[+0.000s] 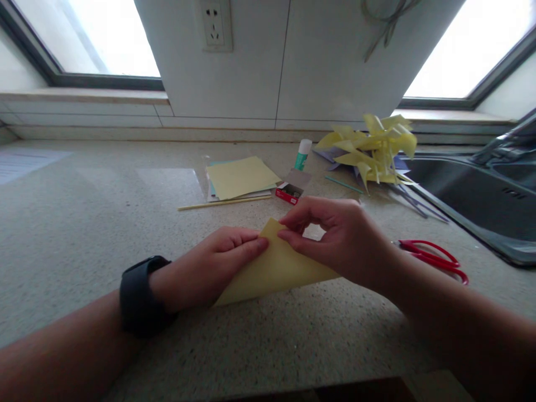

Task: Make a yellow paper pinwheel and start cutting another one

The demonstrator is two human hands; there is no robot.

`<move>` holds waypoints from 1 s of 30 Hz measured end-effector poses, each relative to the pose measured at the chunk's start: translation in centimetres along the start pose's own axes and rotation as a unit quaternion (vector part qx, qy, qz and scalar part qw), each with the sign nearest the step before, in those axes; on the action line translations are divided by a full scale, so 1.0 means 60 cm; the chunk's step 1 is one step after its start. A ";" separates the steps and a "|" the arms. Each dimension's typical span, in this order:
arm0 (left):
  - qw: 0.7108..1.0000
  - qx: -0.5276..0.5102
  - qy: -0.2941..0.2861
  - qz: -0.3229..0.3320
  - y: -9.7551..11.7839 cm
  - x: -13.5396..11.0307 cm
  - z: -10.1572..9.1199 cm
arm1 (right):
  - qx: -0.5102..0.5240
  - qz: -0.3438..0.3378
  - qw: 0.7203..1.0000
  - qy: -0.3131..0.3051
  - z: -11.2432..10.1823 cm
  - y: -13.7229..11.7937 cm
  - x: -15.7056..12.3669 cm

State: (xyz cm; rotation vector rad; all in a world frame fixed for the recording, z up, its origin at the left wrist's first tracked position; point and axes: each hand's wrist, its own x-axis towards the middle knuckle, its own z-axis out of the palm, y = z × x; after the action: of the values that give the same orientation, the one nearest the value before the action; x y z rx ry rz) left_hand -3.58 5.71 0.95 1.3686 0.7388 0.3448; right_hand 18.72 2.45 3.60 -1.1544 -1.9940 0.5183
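L hand point(209, 268), black watch point(138, 296) on the wrist, lies fingers-down on the left edge of the folded yellow paper sheet point(276, 271). Thumb's hidden, so can't tell if it grips or just presses. R hand point(339, 240) pinches the sheet's top corner, thumb vs fingertips. Hands nearly meet at that corner. Sheet sits mid-countertop point(84, 223), close to the person. Red scissors point(431, 258) just right of the R wrist. Further back: paper stack point(240, 176), glue stick point(302, 153), yellow pinwheels point(372, 148) by the sink point(473, 195).

a pale yellow folded paper triangle point(274, 271) lies flat on the speckled countertop, apex pointing away.
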 end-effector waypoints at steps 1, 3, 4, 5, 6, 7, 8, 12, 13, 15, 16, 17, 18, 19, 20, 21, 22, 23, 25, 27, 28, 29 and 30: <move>1.000 0.005 0.002 0.000 0.000 0.000 0.000 | 0.001 0.000 1.000 0.000 0.000 0.000 0.000; 1.000 0.009 0.004 0.004 0.001 0.000 0.001 | 0.000 0.003 1.000 -0.001 0.000 0.001 -0.001; 1.000 0.009 0.004 0.006 0.001 0.000 0.001 | 0.000 0.003 1.000 0.000 0.001 0.001 -0.001; 1.000 0.010 0.004 0.007 0.001 0.000 0.001 | 0.000 0.004 1.000 0.000 0.001 0.001 -0.001; 1.000 0.010 0.005 0.007 0.001 0.000 0.001 | 0.000 0.004 1.000 0.000 0.000 0.001 -0.001; 1.000 0.009 0.005 0.007 0.001 0.000 0.002 | 0.002 0.004 1.000 0.001 0.000 0.001 -0.001; 1.000 0.008 0.004 0.006 0.001 0.000 0.002 | 0.003 0.004 1.000 0.002 0.000 0.001 -0.001; 1.000 -0.010 0.000 0.002 0.001 -0.001 0.003 | 0.006 0.001 1.000 -0.003 0.000 0.001 0.000; 1.000 -0.013 -0.002 0.002 0.001 0.000 0.002 | 0.006 0.001 1.000 -0.002 0.000 0.001 0.000; 1.000 -0.015 -0.004 0.004 0.000 0.000 0.002 | 0.006 0.002 1.000 -0.001 0.000 0.001 0.000; 1.000 -0.014 -0.004 0.004 0.000 -0.001 0.001 | 0.006 0.003 1.000 0.000 0.000 0.001 0.001; 1.000 -0.014 -0.002 0.004 -0.001 -0.001 0.001 | 0.006 0.004 1.000 0.000 0.000 0.001 0.001; 1.000 -0.013 0.000 0.004 -0.001 -0.001 0.001 | 0.008 0.004 1.000 -0.002 0.000 0.001 0.000; 1.000 -0.011 0.002 0.004 -0.001 -0.001 0.000 | 0.009 0.004 1.000 -0.003 0.000 0.001 0.000; 1.000 -0.009 0.003 0.005 -0.001 -0.001 0.000 | 0.011 0.003 1.000 -0.003 0.000 0.001 0.000; 1.000 -0.007 0.003 0.006 -0.002 -0.002 0.000 | 0.011 0.003 1.000 -0.003 0.000 0.001 -0.001; 1.000 -0.007 0.001 0.006 -0.002 -0.002 0.000 | 0.012 0.003 1.000 -0.004 0.000 0.001 -0.001; 1.000 -0.010 -0.002 0.006 -0.003 -0.001 0.000 | 0.013 0.004 1.000 -0.004 0.000 0.001 -0.001; 1.000 -0.014 -0.004 0.004 -0.004 -0.001 0.000 | 0.018 0.009 1.000 -0.006 0.000 0.001 -0.002; 1.000 -0.010 -0.004 0.000 -0.006 0.000 -0.001 | 0.029 0.019 0.999 -0.007 0.000 0.000 -0.001; 1.000 -0.007 -0.002 -0.002 -0.006 0.000 -0.001 | 0.036 0.027 0.999 -0.005 -0.001 0.000 -0.001; 1.000 -0.004 -0.001 -0.004 -0.007 0.000 -0.001 | 0.044 0.038 0.998 -0.003 -0.001 -0.001 0.000; 1.000 -0.002 -0.001 -0.006 -0.007 -0.001 -0.001 | 0.052 0.052 0.997 -0.001 -0.002 -0.002 0.001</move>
State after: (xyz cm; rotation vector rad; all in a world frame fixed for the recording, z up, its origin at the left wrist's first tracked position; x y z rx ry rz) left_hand -3.74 5.65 0.55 1.3611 0.7442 0.3363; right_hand 18.71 2.44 3.80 -1.1980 -1.8932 0.6693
